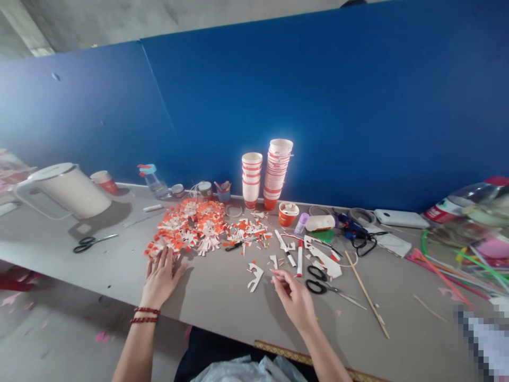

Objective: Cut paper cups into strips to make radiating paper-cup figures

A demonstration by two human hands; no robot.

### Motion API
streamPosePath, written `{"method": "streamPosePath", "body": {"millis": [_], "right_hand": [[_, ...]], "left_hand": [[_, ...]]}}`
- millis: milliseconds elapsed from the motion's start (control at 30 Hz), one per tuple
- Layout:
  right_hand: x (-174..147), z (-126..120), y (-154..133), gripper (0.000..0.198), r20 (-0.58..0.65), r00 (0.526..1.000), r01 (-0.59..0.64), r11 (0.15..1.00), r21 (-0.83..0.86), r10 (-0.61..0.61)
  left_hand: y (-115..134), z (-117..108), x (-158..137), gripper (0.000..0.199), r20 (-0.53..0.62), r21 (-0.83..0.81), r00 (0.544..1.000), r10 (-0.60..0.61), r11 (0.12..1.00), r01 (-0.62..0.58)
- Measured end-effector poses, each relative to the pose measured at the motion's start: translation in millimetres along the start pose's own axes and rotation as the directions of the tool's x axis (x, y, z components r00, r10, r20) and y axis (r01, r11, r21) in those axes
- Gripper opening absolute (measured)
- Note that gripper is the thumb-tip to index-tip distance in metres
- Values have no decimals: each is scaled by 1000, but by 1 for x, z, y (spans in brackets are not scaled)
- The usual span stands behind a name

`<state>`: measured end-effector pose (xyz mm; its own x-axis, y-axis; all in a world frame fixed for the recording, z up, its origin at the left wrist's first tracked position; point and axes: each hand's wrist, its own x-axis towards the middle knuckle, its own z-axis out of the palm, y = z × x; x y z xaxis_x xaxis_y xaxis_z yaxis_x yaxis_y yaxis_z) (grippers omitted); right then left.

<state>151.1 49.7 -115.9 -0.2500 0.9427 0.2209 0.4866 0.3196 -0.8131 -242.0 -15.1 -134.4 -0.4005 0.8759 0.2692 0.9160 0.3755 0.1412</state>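
Observation:
My left hand (161, 276) lies with its fingers stretched out at the near edge of a pile of orange-and-white cut paper pieces (191, 223), fingertips touching it. My right hand (294, 297) is over the table in front of me, loosely curled, thumb and fingertips a little apart, with nothing visible between them. Just left of it lies a curved white paper offcut (255, 277). Close beyond its fingertips is a smaller white scrap (273, 261). Black-handled scissors (318, 280) lie to its right, near a red marker (299, 258) and a black-and-white marker (285, 248).
Two stacks of paper cups (251, 180) stand against the blue partition (318, 106), behind loose paper scraps (248, 232) and a scrap-filled cup (288, 214). At left are a white kettle (75, 191) and more scissors (93, 242). A wooden stick (368, 296) and a glue gun (353, 228) lie right.

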Motion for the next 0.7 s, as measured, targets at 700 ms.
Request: {"method": "streamPosePath", "body": {"millis": [700], "right_hand": [[0,4,4,22,30,999,-19,1000,6,19]], "left_hand": [[-23,24,55,80,29,-37,988,151,988,-150]]}}
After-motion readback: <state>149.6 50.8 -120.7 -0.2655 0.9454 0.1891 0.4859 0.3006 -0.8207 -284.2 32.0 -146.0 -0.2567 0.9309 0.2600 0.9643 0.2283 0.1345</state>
